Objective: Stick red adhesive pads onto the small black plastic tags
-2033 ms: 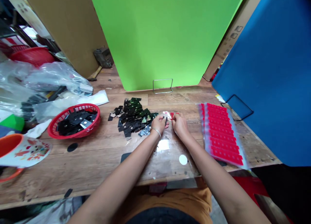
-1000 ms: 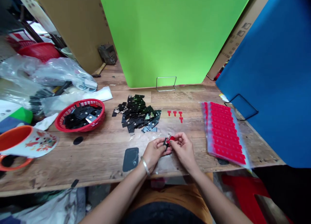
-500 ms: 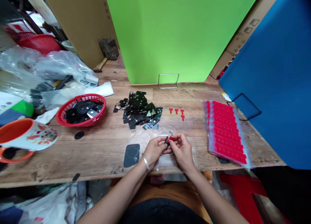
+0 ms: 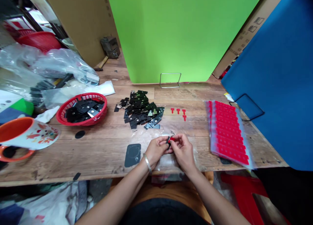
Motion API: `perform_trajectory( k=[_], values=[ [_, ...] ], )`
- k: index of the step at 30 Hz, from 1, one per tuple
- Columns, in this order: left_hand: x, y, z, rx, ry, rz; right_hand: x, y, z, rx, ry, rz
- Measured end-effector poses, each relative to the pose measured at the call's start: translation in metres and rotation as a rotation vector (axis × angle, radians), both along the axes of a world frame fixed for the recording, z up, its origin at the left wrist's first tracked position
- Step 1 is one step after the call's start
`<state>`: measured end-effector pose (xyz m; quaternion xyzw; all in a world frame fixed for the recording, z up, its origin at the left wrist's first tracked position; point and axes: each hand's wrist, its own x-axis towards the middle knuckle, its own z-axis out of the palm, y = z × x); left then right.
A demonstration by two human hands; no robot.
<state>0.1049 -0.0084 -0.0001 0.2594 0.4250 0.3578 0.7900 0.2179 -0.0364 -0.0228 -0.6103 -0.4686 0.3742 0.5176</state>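
Observation:
My left hand point(image 4: 156, 150) and my right hand point(image 4: 184, 150) meet near the front edge of the wooden table point(image 4: 102, 153). Both pinch a small black piece with a red sticker point(image 4: 170, 140) on it. A pile of black flat pieces point(image 4: 140, 110) lies just beyond my hands. Several small red T-shaped stickers point(image 4: 179, 112) sit on the clear film point(image 4: 176, 124) to its right. Sheets of red stickers point(image 4: 227, 130) are stacked at the right.
A red basket point(image 4: 81, 108) with black pieces stands at the left. An orange and white mug point(image 4: 23, 137) lies on its side at the far left. A black pad point(image 4: 132, 154) lies by my left wrist. Green point(image 4: 181, 33) and blue point(image 4: 278, 75) boards stand behind.
My hands have drawn back from the far film towards the table's front edge, carrying the small piece. Several red T stickers are left on the film.

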Motion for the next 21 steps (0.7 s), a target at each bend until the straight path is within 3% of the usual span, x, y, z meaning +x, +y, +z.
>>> perform_trajectory(
  k=[14,21],
  values=[
    [0.0000,-0.0015,0.0051,0.020,-0.009,0.003,-0.0025,-0.0029,0.0040,0.036,-0.162,-0.012],
    [0.0044,-0.0038,0.0011,0.044,0.095,0.063,-0.0036,-0.0070,0.0085,0.050,-0.155,0.001]
  ],
)
